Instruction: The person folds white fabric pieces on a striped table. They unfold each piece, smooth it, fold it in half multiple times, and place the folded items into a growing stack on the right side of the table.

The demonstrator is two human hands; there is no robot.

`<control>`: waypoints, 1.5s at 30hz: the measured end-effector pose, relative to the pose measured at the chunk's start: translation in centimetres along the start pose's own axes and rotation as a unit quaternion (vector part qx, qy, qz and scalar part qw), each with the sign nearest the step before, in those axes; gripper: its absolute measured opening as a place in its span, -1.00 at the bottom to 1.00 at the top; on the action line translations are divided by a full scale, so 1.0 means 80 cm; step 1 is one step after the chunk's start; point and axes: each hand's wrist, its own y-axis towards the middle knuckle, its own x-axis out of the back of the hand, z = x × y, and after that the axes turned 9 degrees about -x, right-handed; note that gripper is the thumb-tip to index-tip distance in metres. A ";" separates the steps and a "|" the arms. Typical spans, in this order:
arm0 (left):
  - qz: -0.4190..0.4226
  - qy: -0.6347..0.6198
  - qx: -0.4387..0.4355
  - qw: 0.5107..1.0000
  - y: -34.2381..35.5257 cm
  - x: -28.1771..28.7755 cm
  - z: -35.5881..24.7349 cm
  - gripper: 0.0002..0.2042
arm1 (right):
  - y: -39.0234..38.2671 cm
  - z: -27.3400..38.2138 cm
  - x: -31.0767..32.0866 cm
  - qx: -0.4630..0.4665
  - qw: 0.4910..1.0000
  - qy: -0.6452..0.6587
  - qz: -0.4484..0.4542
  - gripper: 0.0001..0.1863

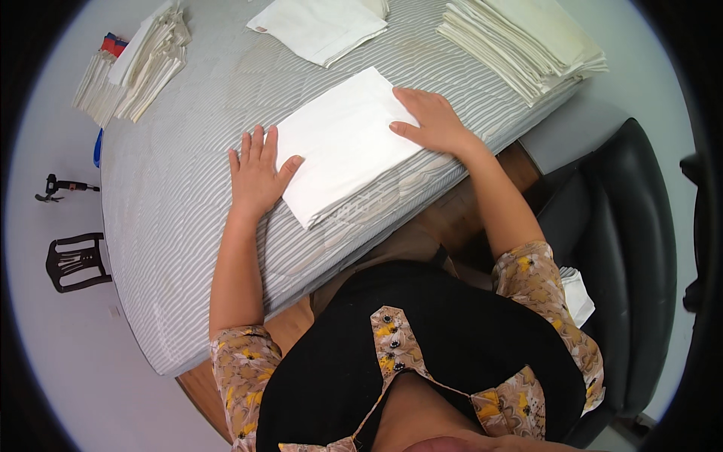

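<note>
A folded white cloth (343, 147) lies flat on the striped mattress (181, 218), near its front edge and tilted up to the right. My left hand (260, 173) rests at the cloth's left edge with its fingers spread, the thumb lying over the edge. At the right end my right hand (429, 120) lies with thumb and fingers stretched apart, their tips on the cloth. Neither hand grips anything. Whether the cloth is one piece or several layers, I cannot tell.
Beyond it lie more folded white cloths (320, 30). A tall stack of cream cloths (527, 45) stands at the far right, and other stacked cloths (143, 68) at the far left. A black leather chair (633, 256) is on my right. A dark wooden chair (77, 262) shows at left.
</note>
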 end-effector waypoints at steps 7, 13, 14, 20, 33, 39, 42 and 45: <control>0.028 -0.006 -0.030 0.999 -0.039 0.017 -0.046 -0.05 | 0.073 0.013 0.019 -0.119 0.990 0.010 0.073 -0.18; -0.005 -0.053 -0.103 0.993 -0.096 0.032 -0.093 -0.16 | 0.092 0.018 0.019 -0.158 0.980 0.060 0.103 -0.15; -0.017 -0.053 -0.103 0.993 -0.100 0.032 -0.097 -0.19 | 0.091 0.016 0.020 -0.154 0.978 0.086 0.110 -0.15; -0.085 -0.066 -0.107 0.988 -0.100 0.029 -0.113 -0.46 | 0.091 -0.004 0.028 -0.205 0.883 0.379 0.188 -0.27; -0.073 -0.068 -0.111 0.989 -0.108 0.018 -0.121 -0.32 | 0.073 -0.018 0.012 -0.184 0.844 0.488 0.128 -0.45; -0.084 -0.101 -0.132 0.983 -0.111 0.022 -0.118 -0.29 | 0.036 -0.017 0.038 -0.233 0.727 0.633 0.128 -0.50; -0.074 -0.108 -0.135 0.982 -0.113 0.025 -0.117 -0.29 | 0.021 -0.010 0.076 -0.205 0.685 0.694 0.089 -0.55; -0.081 -0.114 -0.138 0.980 -0.113 0.025 -0.118 -0.32 | 0.012 -0.003 0.143 -0.166 0.706 0.687 0.032 -0.54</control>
